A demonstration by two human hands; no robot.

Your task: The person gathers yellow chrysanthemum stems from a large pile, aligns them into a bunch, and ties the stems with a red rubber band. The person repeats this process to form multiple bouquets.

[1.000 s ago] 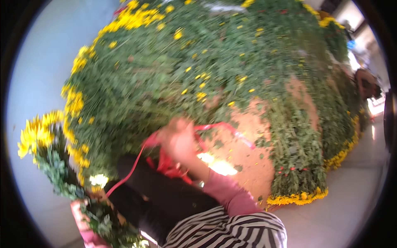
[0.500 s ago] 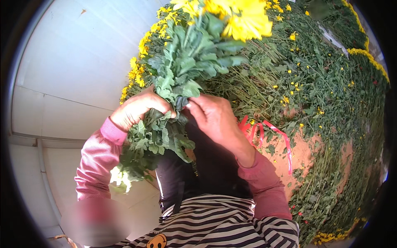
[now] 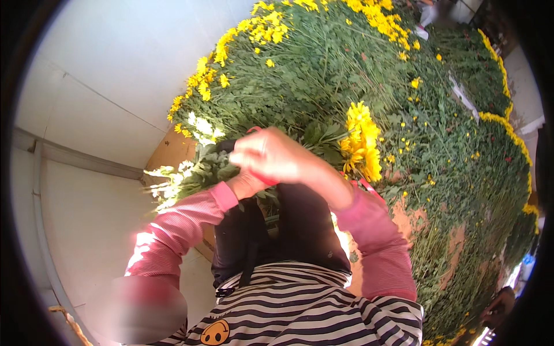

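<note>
A bunch of yellow chrysanthemums (image 3: 362,144) lies sideways in front of my lap, its blooms to the right and its leafy stem ends (image 3: 199,176) to the left. My left hand (image 3: 247,184) is closed around its stems, mostly covered by the other hand. My right hand (image 3: 274,155), smeared by motion, crosses over it with curled fingers. Beside these fingers shows a bit of red ribbon (image 3: 254,130), seemingly gripped in them; the exact hold is blurred.
Cut chrysanthemums (image 3: 323,69) spread in a wide heap ahead and to the right. More red ribbon (image 3: 369,187) lies by the bunch's blooms. A pale wall (image 3: 115,75) stands at left. Parts of another person (image 3: 427,14) show at the far top right.
The bunch has swung from upright, blooms away from me, to lying sideways with blooms at right. My right hand has crossed leftward over my left hand.
</note>
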